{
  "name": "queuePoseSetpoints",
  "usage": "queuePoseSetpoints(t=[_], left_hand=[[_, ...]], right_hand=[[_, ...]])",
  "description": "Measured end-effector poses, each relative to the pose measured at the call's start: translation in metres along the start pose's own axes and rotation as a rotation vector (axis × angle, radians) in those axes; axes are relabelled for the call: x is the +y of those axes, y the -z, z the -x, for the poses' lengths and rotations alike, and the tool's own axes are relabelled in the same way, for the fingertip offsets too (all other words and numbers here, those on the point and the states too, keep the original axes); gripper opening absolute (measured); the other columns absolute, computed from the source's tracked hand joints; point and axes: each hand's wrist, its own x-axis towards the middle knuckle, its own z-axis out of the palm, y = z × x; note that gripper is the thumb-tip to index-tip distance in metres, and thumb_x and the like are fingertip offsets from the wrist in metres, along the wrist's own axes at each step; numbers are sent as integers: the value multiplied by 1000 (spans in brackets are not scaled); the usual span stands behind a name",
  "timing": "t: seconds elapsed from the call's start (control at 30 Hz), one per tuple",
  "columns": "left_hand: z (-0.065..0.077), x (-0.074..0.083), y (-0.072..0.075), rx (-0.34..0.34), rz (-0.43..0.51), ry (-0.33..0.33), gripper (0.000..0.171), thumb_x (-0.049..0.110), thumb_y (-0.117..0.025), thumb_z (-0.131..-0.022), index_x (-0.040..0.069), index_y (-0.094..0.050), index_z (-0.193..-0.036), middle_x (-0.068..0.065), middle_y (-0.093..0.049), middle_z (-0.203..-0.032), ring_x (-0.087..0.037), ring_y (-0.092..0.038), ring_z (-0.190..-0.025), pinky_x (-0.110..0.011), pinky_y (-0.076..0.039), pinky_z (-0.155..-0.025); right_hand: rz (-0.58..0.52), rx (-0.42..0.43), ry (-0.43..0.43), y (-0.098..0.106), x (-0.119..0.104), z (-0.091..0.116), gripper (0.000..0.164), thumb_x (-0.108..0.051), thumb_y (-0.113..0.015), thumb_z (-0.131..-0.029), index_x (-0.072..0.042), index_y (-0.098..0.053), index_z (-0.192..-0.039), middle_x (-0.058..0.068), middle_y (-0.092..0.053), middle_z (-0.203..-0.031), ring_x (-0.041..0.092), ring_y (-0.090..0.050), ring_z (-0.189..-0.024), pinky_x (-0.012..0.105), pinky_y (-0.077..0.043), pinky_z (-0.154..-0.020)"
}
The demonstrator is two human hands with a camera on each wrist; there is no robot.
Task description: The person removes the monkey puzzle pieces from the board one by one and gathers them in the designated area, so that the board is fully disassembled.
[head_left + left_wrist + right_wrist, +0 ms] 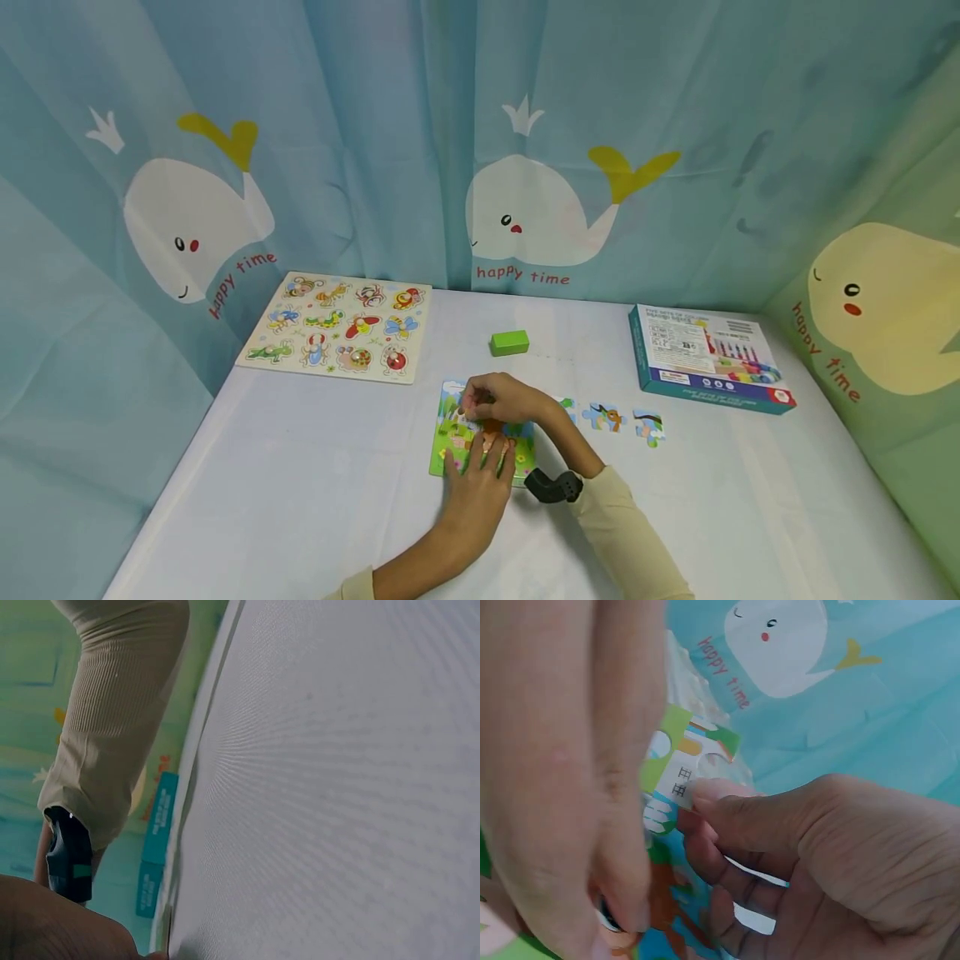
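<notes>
A jigsaw puzzle board (442, 454) with a bright green scene lies mid-table. My left hand (474, 496) rests on its near part, fingers fairly straight and spread. At the board's upper portion, my right hand (510, 398) pinches a jigsaw piece (681, 769) between thumb and fingers. That piece shows a house wall and white fence in the right wrist view, where the left fingers (547, 772) stand close by. Three loose jigsaw pieces, one partly behind the right arm, lie to the right, among them a middle piece (604, 417) and an end piece (648, 426).
A green block (509, 342) sits beyond the puzzle board. An insect peg board (300, 340) lies at the back left, and a flat toy box (708, 358) at the back right. Behind the table hangs a blue whale-print curtain (390, 167).
</notes>
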Motion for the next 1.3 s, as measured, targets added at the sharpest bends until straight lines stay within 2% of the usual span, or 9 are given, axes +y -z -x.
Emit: queuePoseSetpoints(t=[0.1,0.33,0.57,0.73,0.83,0.97,1.07,1.2,1.3], left_hand=[[0,1,0,-3,-9,2,59,20,-81,-80,17,-60,-135,-6,-53,-143,-34,-48,-132,-65,-49,-85],[0,0,-1,23,-18,7,53,20,-79,-82,18,-63,-132,-6,-54,-142,-34,-49,-130,-64,-49,-84],[1,0,-2,51,-18,13,52,20,-79,-81,18,-63,-131,-6,-55,-140,-33,-50,-129,-64,-49,-84],[0,2,-1,70,-3,27,48,18,-76,-83,18,-64,-130,-5,-57,-139,-33,-50,-129,-64,-49,-84],[0,2,-1,90,-6,27,46,17,-75,-84,18,-65,-129,-5,-57,-138,-32,-51,-128,-63,-49,-84],[0,2,-2,120,-30,22,44,18,-76,-84,18,-66,-127,-5,-59,-135,-32,-52,-126,-62,-50,-83],[1,2,-3,129,-47,15,46,18,-78,-82,18,-67,-126,-5,-59,-134,-32,-53,-125,-61,-51,-82],[1,2,-3,138,-47,5,47,17,-79,-81,17,-67,-126,-6,-59,-134,-32,-53,-125,-61,-51,-82],[2,1,-2,138,-41,2,47,17,-79,-81,17,-67,-126,-6,-59,-134,-33,-53,-125,-62,-51,-82]], right_hand=[[-16,20,19,4,1,2,7,-9,-61,-96,-3,-62,-98,8,-67,-93,10,-61,-82,24,-51,-75],[-41,110,-16,11,2,9,8,-8,-57,-98,-4,-61,-103,9,-63,-91,19,-62,-77,27,-52,-70],[-194,169,-62,12,0,17,16,-13,-51,-102,-1,-56,-111,19,-62,-92,40,-67,-75,48,-57,-62],[-188,251,-21,15,1,30,19,-10,-51,-101,0,-56,-117,25,-63,-89,43,-64,-74,50,-55,-69],[-186,314,-14,17,2,44,21,-8,-53,-100,0,-56,-120,25,-62,-87,45,-61,-72,46,-53,-67],[-191,419,-70,18,6,65,25,-9,-58,-98,1,-58,-121,24,-63,-87,43,-59,-74,39,-51,-63],[-213,496,-123,17,9,83,27,-11,-61,-96,2,-59,-120,24,-64,-88,38,-62,-76,38,-52,-62],[-249,570,-193,12,12,108,26,-14,-63,-95,2,-62,-115,22,-64,-87,31,-62,-70,37,-52,-60],[-271,607,-265,7,14,124,25,-15,-65,-94,2,-64,-113,22,-63,-85,22,-58,-63,31,-49,-56]])
